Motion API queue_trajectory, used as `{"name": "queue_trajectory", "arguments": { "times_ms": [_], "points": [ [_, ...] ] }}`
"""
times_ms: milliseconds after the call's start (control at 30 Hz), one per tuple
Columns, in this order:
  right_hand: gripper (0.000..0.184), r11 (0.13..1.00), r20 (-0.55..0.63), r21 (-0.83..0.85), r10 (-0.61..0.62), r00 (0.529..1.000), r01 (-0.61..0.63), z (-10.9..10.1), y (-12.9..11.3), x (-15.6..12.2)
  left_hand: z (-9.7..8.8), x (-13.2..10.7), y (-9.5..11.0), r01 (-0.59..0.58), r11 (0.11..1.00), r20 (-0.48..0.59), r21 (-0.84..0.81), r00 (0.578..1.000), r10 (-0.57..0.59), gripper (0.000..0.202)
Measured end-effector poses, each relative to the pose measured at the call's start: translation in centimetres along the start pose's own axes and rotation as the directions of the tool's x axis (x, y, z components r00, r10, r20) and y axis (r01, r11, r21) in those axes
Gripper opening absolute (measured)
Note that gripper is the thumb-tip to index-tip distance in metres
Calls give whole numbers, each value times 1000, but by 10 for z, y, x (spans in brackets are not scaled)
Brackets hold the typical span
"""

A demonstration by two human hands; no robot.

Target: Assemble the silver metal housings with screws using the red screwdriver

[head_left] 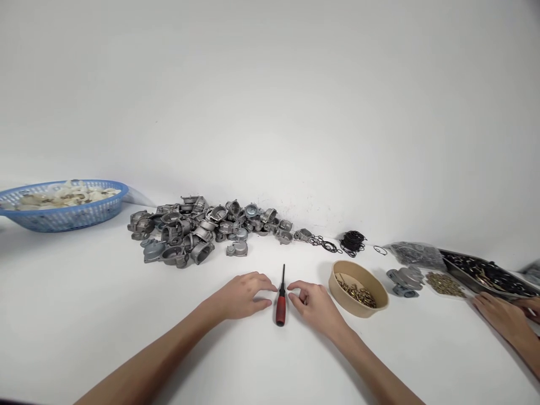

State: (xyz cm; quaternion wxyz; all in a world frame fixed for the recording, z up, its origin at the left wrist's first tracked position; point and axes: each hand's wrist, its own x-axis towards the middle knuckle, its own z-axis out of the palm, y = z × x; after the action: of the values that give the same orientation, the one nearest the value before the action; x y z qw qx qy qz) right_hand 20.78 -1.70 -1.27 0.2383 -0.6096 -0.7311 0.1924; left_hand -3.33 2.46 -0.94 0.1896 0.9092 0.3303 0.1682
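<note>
A screwdriver with a red and black handle lies on the white table, its dark shaft pointing away from me. Just left of it is my left hand, fingers apart and holding nothing. On the other side, my right hand is also open, with its thumb and index finger spread near the handle's black collar. Whether any fingertip touches the screwdriver is hard to tell. To the right of my right hand stands a round tan bowl with brass-coloured screws in it.
Grey metal housings are heaped along the wall. A blue basket of whitish parts stands far left. Black rubber rings, loose housings, small brass parts and a dark tray lie right, near another person's hands.
</note>
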Motion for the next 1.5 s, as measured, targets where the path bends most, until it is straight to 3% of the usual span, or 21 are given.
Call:
{"name": "queue_trajectory", "arguments": {
  "times_ms": [333,500,1000,1233,1500],
  "points": [
    [39,997,59,18,-77,995,76,-1,-4,-3,-5,0,8,11,998,45,-58,999,-8,50],
    [38,998,49,25,-57,997,56,-1,-3,-2,-3,0,5,13,999,33,-52,999,-11,53],
    [45,996,110,-17,-87,990,89,-2,-7,-5,1,2,-1,-9,1000,9,9,1000,9,43],
    [46,995,112,-46,-82,990,87,-2,-6,-5,8,2,-7,-42,995,-37,90,998,46,53],
    [43,995,122,-49,-80,989,86,-2,-6,-5,9,3,-15,21,993,-57,117,998,-15,46]
  ]
}}
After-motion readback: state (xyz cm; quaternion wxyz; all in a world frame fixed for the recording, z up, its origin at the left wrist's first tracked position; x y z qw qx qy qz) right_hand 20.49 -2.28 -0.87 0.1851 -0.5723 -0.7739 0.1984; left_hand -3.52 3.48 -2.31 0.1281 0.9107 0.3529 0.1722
